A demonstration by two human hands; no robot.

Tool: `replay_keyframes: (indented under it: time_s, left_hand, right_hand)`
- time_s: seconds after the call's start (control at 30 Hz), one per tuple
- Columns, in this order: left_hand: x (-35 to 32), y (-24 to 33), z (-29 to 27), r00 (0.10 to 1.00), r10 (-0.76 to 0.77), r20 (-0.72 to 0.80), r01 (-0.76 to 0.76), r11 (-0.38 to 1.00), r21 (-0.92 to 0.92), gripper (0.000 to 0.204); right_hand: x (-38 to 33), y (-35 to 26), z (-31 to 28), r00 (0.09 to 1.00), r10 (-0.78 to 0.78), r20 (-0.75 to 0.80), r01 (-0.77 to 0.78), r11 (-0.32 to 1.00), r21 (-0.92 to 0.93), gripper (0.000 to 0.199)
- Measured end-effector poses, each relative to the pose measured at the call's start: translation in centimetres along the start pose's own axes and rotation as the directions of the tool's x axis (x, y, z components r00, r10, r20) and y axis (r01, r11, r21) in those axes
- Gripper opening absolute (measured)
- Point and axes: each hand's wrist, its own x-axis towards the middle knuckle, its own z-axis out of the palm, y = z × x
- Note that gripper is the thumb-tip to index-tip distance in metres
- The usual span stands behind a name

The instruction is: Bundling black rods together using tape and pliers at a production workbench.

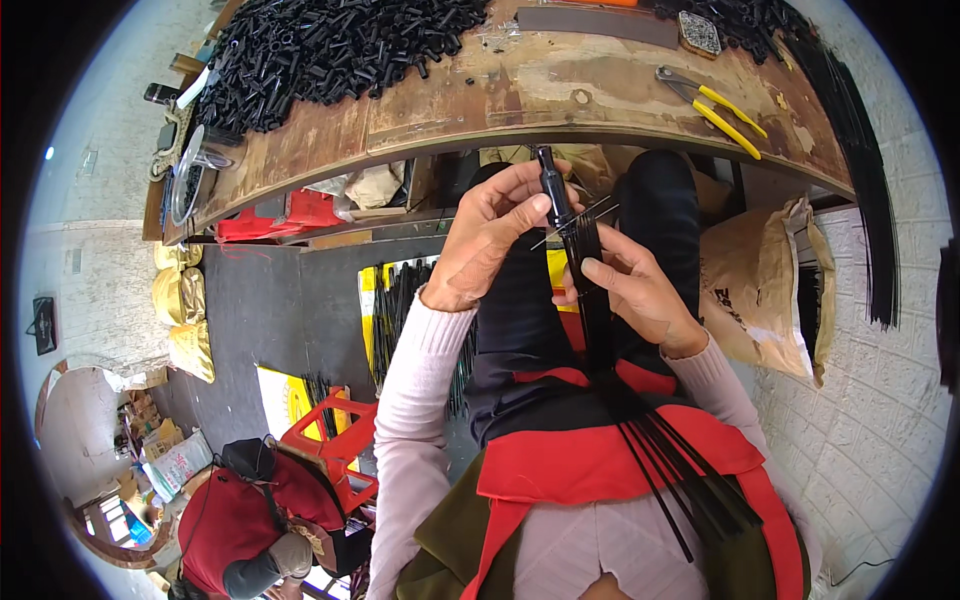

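Observation:
In my left hand (487, 235), a black plastic tube-shaped fitting (552, 185) is pinched upright between thumb and fingers. My right hand (640, 295) is closed around a bundle of thin black rods (597, 335), just below the fitting. The rods' top ends meet the fitting's lower end; whether any sit inside it I cannot tell. A few thin rods stick out sideways at that meeting point. The bundle runs down over my lap, and its lower ends fan out across the red-and-dark apron (570, 465).
Along the wooden bench (420, 125) lie a heap of black tube fittings (330, 55), yellow-handled pliers (715, 110) and more black rods (850, 130). A paper sack (760, 285) stands at right. Rod bundles (400, 310) and a red stool (335, 440) are at left, near another person (260, 520).

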Motion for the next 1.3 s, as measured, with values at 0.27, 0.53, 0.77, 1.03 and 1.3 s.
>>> replay_keyframes:
  time_s: [0.27,0.53,0.77,1.03,1.3]
  left_hand:
    - [-0.6,-0.5,1.2,0.98,0.04,-0.194,-0.026,0.997,0.076,0.037]
    - [-2.2,-1.6,-0.1,0.964,0.019,-0.265,-0.055,0.99,-0.13,0.042]
    - [-2.0,0.1,0.4,0.99,-0.003,-0.144,-0.01,0.996,-0.09,0.04]
    - [-1.5,-0.6,0.6,0.972,0.027,-0.233,-0.044,0.997,-0.069,0.042]
    - [-1.2,0.0,0.4,0.977,0.02,-0.214,-0.018,1.0,0.012,0.04]
  right_hand:
    - [0.1,-0.1,0.5,0.995,-0.022,-0.099,0.014,0.997,-0.074,0.04]
    - [0.2,0.0,1.1,1.0,0.0,-0.027,-0.002,0.996,-0.085,0.036]
    - [0.2,0.1,1.2,0.999,-0.019,-0.034,0.014,0.992,-0.128,0.035]
    - [0.1,-0.1,1.5,0.998,-0.007,-0.056,0.0,0.992,-0.125,0.035]
    - [0.3,0.0,1.1,0.999,-0.008,-0.048,0.004,0.997,-0.079,0.038]
